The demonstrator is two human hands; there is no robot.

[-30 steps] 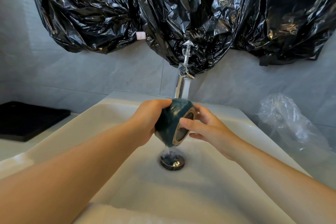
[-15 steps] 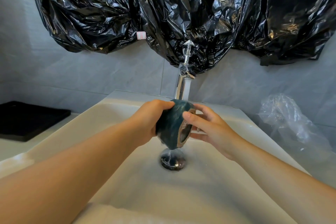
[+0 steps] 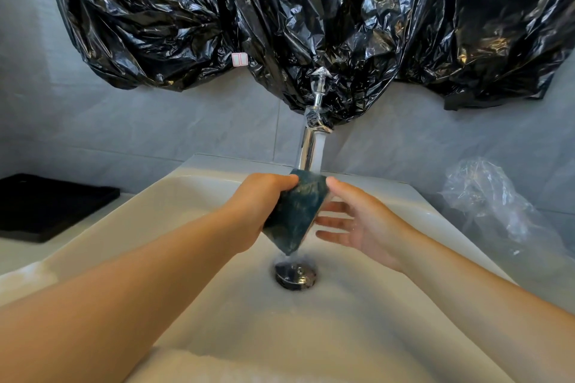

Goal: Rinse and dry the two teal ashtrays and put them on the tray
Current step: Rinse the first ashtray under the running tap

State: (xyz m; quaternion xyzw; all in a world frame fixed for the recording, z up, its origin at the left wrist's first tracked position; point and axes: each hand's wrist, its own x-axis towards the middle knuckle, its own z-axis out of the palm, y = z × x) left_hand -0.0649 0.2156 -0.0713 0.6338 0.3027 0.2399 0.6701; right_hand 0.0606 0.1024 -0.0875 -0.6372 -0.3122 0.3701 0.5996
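My left hand (image 3: 261,211) grips a teal ashtray (image 3: 295,214) under the running tap (image 3: 311,149), over the white sink (image 3: 193,214). The ashtray is turned on its side, its underside facing me, and water drips off its lower edge toward the drain (image 3: 295,277). My right hand (image 3: 361,221) is just to the right of the ashtray, palm toward it and fingers spread, the thumb near its upper edge. A black tray (image 3: 46,205) lies on the counter at the far left. The second ashtray is not in view.
Black plastic bags (image 3: 280,25) hang on the tiled wall above the tap. A crumpled clear plastic bag (image 3: 488,199) lies on the counter at the right. Something white sits at the sink's near edge (image 3: 186,364).
The ashtray has turned so its opening no longer faces me. My right hand has let go of its rim and opened beside it. My left hand keeps its hold.
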